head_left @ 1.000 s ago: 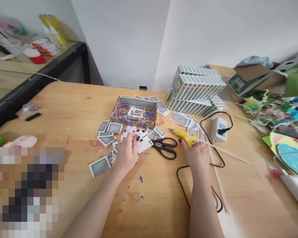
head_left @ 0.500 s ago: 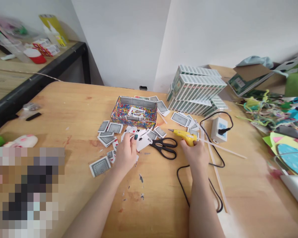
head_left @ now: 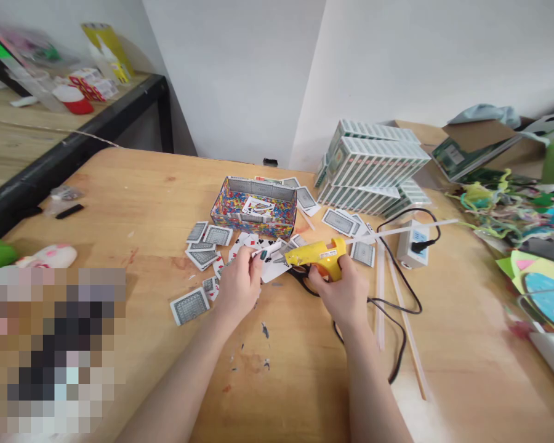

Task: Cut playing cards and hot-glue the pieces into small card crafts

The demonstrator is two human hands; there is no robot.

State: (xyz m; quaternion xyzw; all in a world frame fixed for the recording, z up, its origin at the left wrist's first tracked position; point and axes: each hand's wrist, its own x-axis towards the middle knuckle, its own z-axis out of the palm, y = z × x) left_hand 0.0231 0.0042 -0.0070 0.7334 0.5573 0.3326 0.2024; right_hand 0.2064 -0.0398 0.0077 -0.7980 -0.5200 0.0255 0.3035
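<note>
Glue gun (head_left: 317, 253) moved left toward the card (head_left: 272, 272), my right hand (head_left: 346, 292) clamped round it, my left hand (head_left: 240, 283) pinching the card: apparently gluing step, next calling for steady aim.

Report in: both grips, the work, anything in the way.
Left grip on card. Right grip on glue gun, pointed at card. Scissors beneath glue gun, partly hidden.
</note>
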